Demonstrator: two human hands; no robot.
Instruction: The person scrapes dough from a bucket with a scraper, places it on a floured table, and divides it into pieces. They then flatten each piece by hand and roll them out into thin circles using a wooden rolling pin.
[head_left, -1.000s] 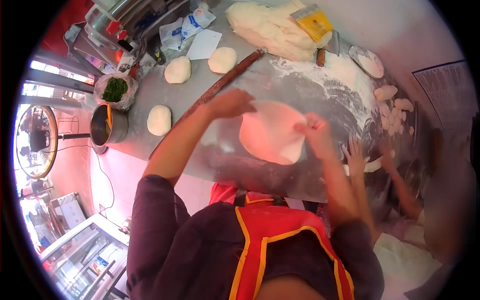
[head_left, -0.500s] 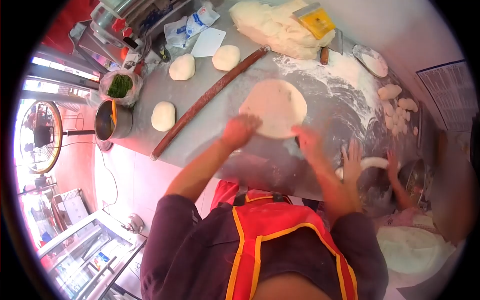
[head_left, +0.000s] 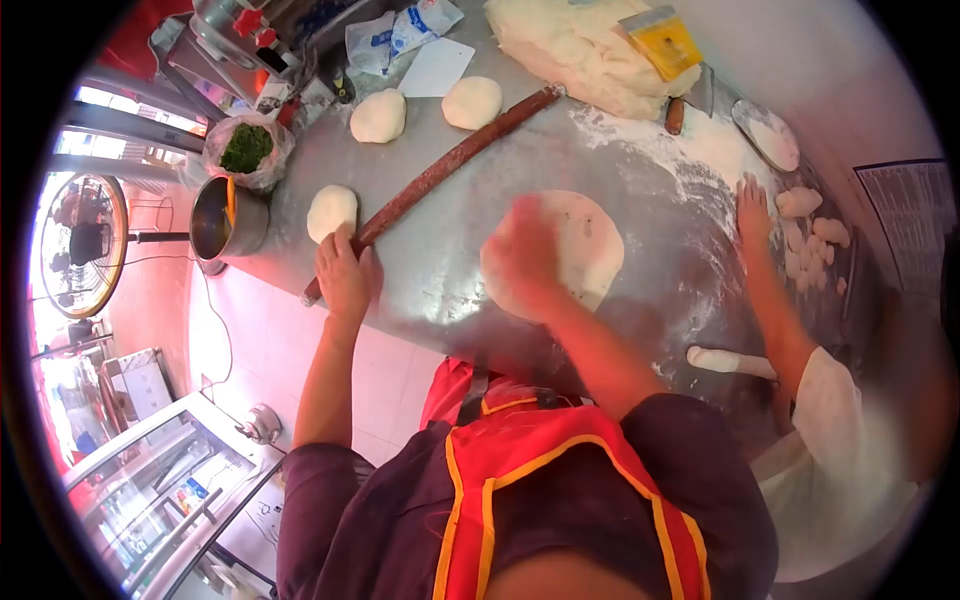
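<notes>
My left hand (head_left: 343,278) is closed over the lower end of a long reddish-brown rolling pin (head_left: 440,170), its fingertips close to a round dough ball (head_left: 332,212). My right hand (head_left: 528,250), smeared by motion, is over a flat round sheet of dough (head_left: 590,245). Its fingers cannot be made out, nor whether it touches the sheet. Beyond the pin sit two more dough balls, one on the left (head_left: 378,116) and one on the right (head_left: 472,103).
A big dough mass (head_left: 560,60) with a yellow-handled scraper (head_left: 662,45) lies at the back. A pot (head_left: 250,228) and a bag of chopped greens (head_left: 245,148) stand left. A co-worker's hand (head_left: 753,205) is on floured metal near small dough pieces (head_left: 810,250); a dough roll (head_left: 725,361) lies nearer.
My left hand has left the dough sheet and moved left onto the rolling pin. My right hand has shifted left over the sheet. The co-worker's hand has reached farther across the table.
</notes>
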